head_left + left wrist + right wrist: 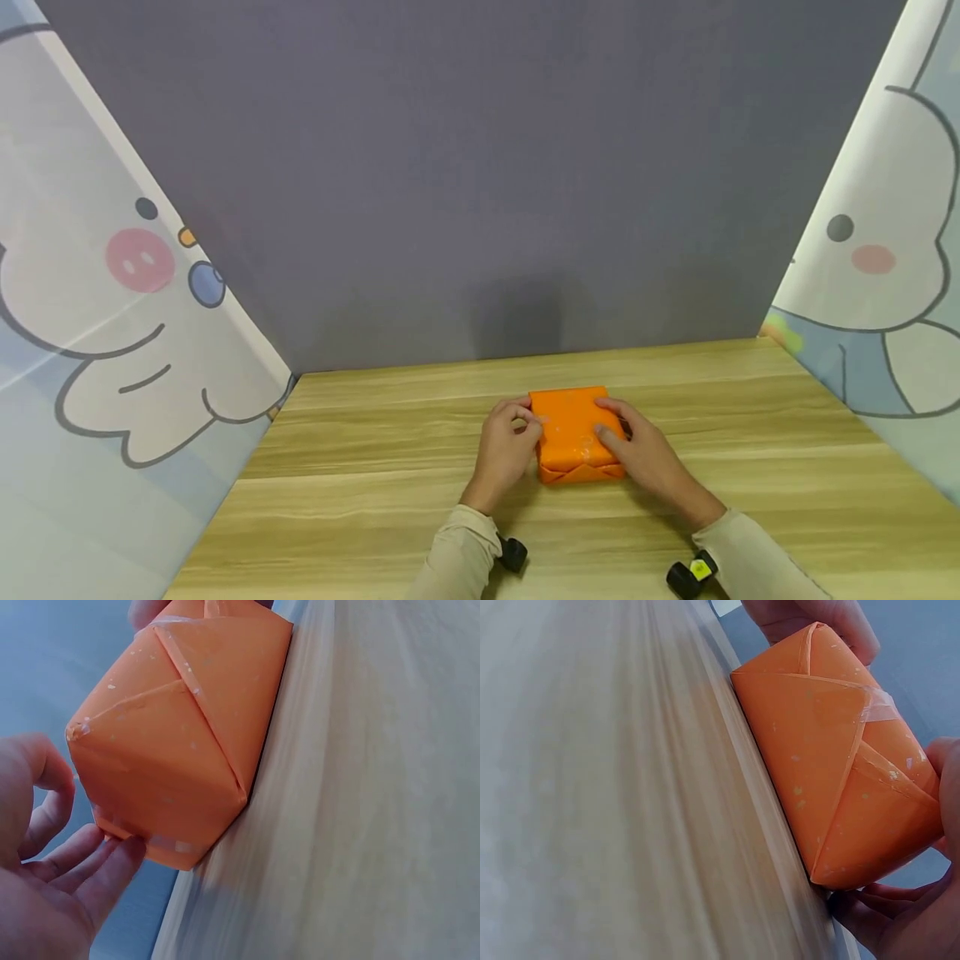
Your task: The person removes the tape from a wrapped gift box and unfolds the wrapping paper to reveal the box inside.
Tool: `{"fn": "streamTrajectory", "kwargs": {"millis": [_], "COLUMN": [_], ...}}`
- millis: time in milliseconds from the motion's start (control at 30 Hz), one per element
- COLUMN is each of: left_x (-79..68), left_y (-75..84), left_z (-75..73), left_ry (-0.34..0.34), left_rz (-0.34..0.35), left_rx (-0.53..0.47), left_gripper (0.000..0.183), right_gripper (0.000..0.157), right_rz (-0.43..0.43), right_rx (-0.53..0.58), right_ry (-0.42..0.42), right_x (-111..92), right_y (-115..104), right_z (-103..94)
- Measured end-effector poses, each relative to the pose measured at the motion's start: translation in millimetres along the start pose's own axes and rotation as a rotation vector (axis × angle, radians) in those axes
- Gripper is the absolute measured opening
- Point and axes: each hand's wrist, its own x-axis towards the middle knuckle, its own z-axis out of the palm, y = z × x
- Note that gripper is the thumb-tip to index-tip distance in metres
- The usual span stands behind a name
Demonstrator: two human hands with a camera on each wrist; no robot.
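Gripping the R side of a box-shaped parcel wrapped in glossy orange paper (573,429), the right hand (651,454) has its thumb & index finger on the top, other fingers down by the lower edge. Left hand (504,446) is at the opposite side, thumb & index curled tip to tip just by the top L edge; can't tell if anything's pinched btwn them. Its other fingers touch the parcel's side, per the L wrist cam. So hands are apart, w/ the parcel btwn them.

Parcel sits flat on a pale yellow-brown wood-grain tabletop (360,483), in front of the person — folded end facing them, a strip of clear tape (880,705) over the flaps, small pale flecks on the paper.

Bkgd: dark grey upright panel (480,183) behind; pale cartoon-animal panels L (142,367) & R (877,183). Cream long sleeves (757,554) on both arms, small black devices (513,553) at both wrists.
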Motion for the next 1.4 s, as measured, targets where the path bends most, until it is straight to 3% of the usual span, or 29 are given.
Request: {"fn": "streamTrajectory", "kwargs": {"millis": [233, 800, 1000, 1400], "left_x": [-1.4, 3.9, 2.5, 4.4], "left_y": [-3.6, -4.0, -5.4, -4.1], "left_z": [-4.3, -7.5, -10.1, -16.8], "left_ry": [0.034, 0.054, 0.037, 0.021], "left_rz": [-0.028, -0.067, -0.057, -0.109], "left_rx": [0.030, -0.012, -0.065, -0.034], "left_gripper": [0.011, 0.005, 0.004, 0.009], "right_gripper": [0.048, 0.048, 0.048, 0.049], "right_rz": [-0.004, -0.007, -0.007, -0.021], "right_rx": [-0.017, -0.014, -0.027, -0.024], "right_ry": [-0.018, -0.026, -0.030, -0.032], "right_x": [0, 2, 2, 3], "right_y": [1, 0, 1, 2], "right_z": [1.1, -3.3, -2.5, -2.5]}}
